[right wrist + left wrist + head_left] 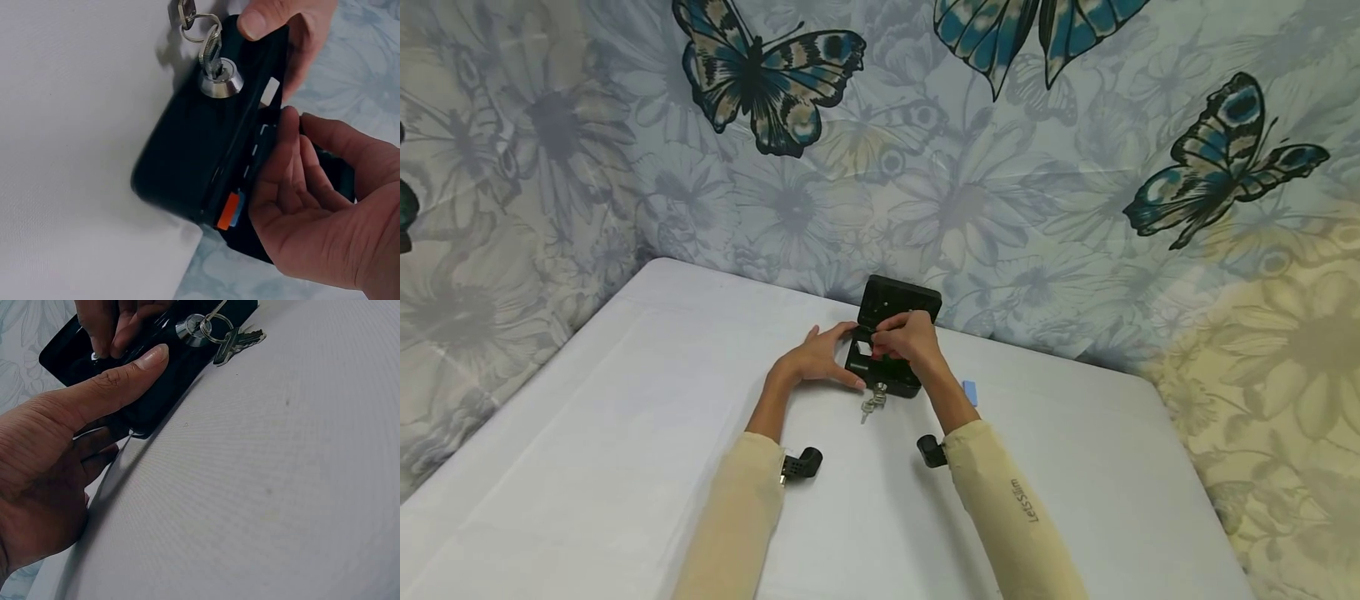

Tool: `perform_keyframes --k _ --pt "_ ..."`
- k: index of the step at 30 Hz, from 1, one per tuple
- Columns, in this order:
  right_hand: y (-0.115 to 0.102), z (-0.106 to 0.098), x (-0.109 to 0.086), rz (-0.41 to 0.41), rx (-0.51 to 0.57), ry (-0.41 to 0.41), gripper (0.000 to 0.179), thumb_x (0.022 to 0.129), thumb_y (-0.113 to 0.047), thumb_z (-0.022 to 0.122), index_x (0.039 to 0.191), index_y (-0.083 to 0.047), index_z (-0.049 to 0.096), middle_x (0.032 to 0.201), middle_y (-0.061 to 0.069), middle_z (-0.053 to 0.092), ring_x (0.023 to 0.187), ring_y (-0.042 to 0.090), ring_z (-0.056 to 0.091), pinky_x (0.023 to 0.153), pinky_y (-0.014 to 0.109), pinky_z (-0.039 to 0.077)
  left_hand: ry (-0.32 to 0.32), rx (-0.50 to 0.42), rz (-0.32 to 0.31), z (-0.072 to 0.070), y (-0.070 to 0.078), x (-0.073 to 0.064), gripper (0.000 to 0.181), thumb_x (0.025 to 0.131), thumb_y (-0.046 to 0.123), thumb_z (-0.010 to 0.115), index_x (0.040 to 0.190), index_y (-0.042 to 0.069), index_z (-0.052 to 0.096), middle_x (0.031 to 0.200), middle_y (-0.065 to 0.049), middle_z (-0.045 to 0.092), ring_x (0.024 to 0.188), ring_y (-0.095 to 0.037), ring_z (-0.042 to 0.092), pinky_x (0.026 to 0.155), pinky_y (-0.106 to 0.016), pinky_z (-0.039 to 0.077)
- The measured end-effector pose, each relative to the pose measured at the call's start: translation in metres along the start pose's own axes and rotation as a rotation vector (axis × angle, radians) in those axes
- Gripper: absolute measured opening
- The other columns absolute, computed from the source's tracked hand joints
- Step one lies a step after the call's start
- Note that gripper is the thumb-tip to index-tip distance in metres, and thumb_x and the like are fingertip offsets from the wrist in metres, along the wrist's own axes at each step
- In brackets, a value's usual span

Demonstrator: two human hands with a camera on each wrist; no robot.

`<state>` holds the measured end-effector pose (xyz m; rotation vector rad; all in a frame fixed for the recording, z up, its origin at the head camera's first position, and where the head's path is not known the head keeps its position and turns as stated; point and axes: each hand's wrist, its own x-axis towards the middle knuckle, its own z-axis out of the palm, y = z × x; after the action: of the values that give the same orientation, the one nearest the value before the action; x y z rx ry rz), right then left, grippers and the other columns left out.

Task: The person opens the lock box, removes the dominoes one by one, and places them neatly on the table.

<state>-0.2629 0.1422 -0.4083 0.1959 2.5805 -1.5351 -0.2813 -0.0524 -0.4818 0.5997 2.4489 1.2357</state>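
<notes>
A small black cash box [901,388] stands on the table with its lid [898,296] raised at the back. My left hand [814,358] grips its left side, thumb along the front edge and fingers behind. A key sits in the silver lock [222,80] at the front, and more keys [240,344] hang from its ring. My right hand [910,337] reaches into the box with thumb and forefinger brought together; I cannot tell what is between them. Inside show a white piece [270,92], an orange piece [228,211] and a blue piece [238,209].
A light blue block [970,393] lies on the white table [625,400], just right of my right forearm. Behind the box rises a wall cloth [955,200] printed with flowers and butterflies. Black wrist cameras [803,463] are worn at both sleeves.
</notes>
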Motion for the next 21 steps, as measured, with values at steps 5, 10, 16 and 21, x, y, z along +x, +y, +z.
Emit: perform_keyframes --k 5,10,16,21 --pt "0.001 0.004 0.004 0.005 0.002 0.024 0.016 0.090 -0.004 0.078 0.103 0.005 0.078 0.084 0.019 0.080 0.076 0.025 0.080 0.077 0.039 0.066 0.002 -0.006 -0.012 0.000 0.001 0.000 0.113 0.075 0.040 0.093 0.166 0.016 0.029 0.173 -0.013 0.029 0.162 -0.051 -0.003 0.132 -0.068 0.005" --pt "0.004 0.012 0.007 -0.026 0.004 0.041 0.016 0.088 0.002 0.078 0.102 0.009 0.077 0.092 0.024 0.079 0.075 0.029 0.081 0.074 0.037 0.068 0.019 -0.001 -0.011 0.000 0.000 0.000 0.113 0.074 0.038 0.094 0.165 0.016 0.030 0.173 -0.012 0.030 0.162 -0.050 -0.002 0.132 -0.067 0.006" --pt "0.006 0.020 0.007 -0.015 -0.135 0.105 0.014 0.084 -0.004 0.085 0.095 0.003 0.079 0.093 0.022 0.080 0.070 0.022 0.080 0.068 0.029 0.066 0.012 0.013 -0.022 0.002 0.000 0.000 0.114 0.074 0.041 0.094 0.165 0.018 0.030 0.173 -0.010 0.029 0.162 -0.052 -0.003 0.131 -0.069 0.011" --pt "0.005 0.021 0.005 -0.040 -0.208 0.132 0.018 0.082 -0.010 0.088 0.093 0.002 0.079 0.086 0.020 0.080 0.069 0.023 0.080 0.070 0.031 0.066 0.023 0.027 -0.024 0.003 0.002 -0.001 0.114 0.074 0.041 0.094 0.165 0.018 0.031 0.173 -0.009 0.031 0.162 -0.051 -0.001 0.131 -0.069 0.012"
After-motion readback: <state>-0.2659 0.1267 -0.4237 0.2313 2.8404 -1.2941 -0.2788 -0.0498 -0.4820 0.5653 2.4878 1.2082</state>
